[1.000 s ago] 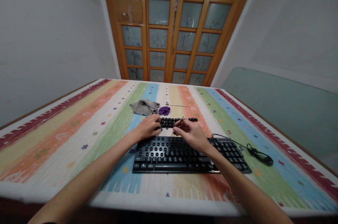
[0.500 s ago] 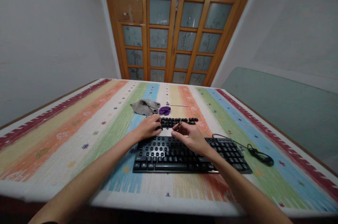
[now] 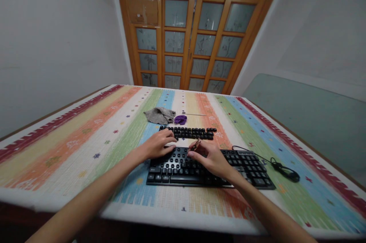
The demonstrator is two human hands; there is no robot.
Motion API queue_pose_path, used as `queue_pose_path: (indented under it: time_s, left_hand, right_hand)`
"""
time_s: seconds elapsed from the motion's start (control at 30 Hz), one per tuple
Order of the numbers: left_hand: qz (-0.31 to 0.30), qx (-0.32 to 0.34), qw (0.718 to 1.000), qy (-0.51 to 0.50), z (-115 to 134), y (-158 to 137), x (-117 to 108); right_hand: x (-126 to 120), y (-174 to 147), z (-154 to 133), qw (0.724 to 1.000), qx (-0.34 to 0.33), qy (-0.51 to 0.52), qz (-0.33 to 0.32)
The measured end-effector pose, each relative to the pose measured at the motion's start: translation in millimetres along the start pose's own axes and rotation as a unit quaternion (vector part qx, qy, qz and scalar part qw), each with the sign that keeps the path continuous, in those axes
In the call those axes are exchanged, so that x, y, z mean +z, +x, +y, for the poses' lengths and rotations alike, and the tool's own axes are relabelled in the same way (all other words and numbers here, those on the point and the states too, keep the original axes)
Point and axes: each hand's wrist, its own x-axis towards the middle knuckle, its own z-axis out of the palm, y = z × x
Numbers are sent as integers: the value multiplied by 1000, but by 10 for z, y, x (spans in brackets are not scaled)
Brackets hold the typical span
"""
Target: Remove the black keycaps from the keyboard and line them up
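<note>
The near hem of the striped tablecloth (image 3: pixel 168 199) runs along the table's front edge, and a band of the cloth separates it from the black keyboard (image 3: pixel 185 179). The keyboard's lower edge lies roughly parallel to that hem; its upper left part shows bare key seats. Over its middle, the right hand (image 3: pixel 211 158) pinches a small brownish tool (image 3: pixel 196 144) between thumb and fingers. The left hand (image 3: pixel 160 144) is at the keyboard's upper left corner, palm down, thumb and fingers parted; whether the fingertips touch anything is unclear. Rightward, a coiled cable (image 3: pixel 286 171) lies beyond the keyboard's right end, with cloth stretching on to the table's side edge. A narrow strip of cloth divides the keyboard's far edge from rows of loose keycaps (image 3: pixel 194 133). Farther back sit a grey rag (image 3: pixel 159 115), a purple bundle (image 3: pixel 180 119) just beside it, and a thin rod (image 3: pixel 196 114).
</note>
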Motion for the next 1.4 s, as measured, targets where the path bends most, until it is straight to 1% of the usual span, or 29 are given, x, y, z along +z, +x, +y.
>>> queue_pose_path:
  time_s: [0.13, 0.23, 0.37, 0.5, 0.6, 0.73, 0.9, 1.03, 1.13, 1.2, 1.27, 1.3, 1.33, 1.4]
  left_hand:
    - [-4, -14, 999, -33, 84, -138, 13]
    - [2, -33, 998, -56, 116, -209, 57]
    - [13, -52, 995, -80, 141, -245, 102]
    - [20, -54, 995, -85, 141, -245, 116]
    - [22, -52, 995, -83, 132, -248, 131]
    - [28, -52, 994, -88, 122, -263, 156]
    - [30, -59, 994, -90, 121, -272, 164]
    - [35, -58, 994, -91, 127, -271, 158]
    - [37, -58, 993, -92, 124, -272, 163]
    - [37, -57, 993, -94, 118, -274, 169]
    - [36, -57, 993, -94, 111, -275, 176]
    - [36, -58, 993, -95, 108, -275, 178]
    - [36, -59, 993, -95, 106, -275, 180]
    - [36, -60, 993, -97, 104, -275, 179]
  right_hand:
    - [23, -30, 16, 1000, 7, 9, 1]
    - [63, -36, 8, 1000, 9, 13, 15]
    - [135, -47, -13, 999, 4, 20, 38]
    - [208, -74, -5, 998, 2, 22, 53]
    - [263, -99, -2, 999, -12, 0, 41]
    - [302, -107, -37, 996, -57, -66, 20]
    - [317, -75, -151, 983, -103, -150, -20]
    - [331, -44, -244, 973, -128, -185, -48]
    - [290, 23, -237, 977, -103, -179, -46]
    - [239, 95, -176, 987, -60, -142, -38]
    - [187, 174, -79, 997, 0, -62, -44]
    - [168, 209, -25, 997, 22, -8, -67]
    - [154, 239, 30, 996, 44, 30, -74]
    - [146, 280, 125, 994, 78, 64, -39]
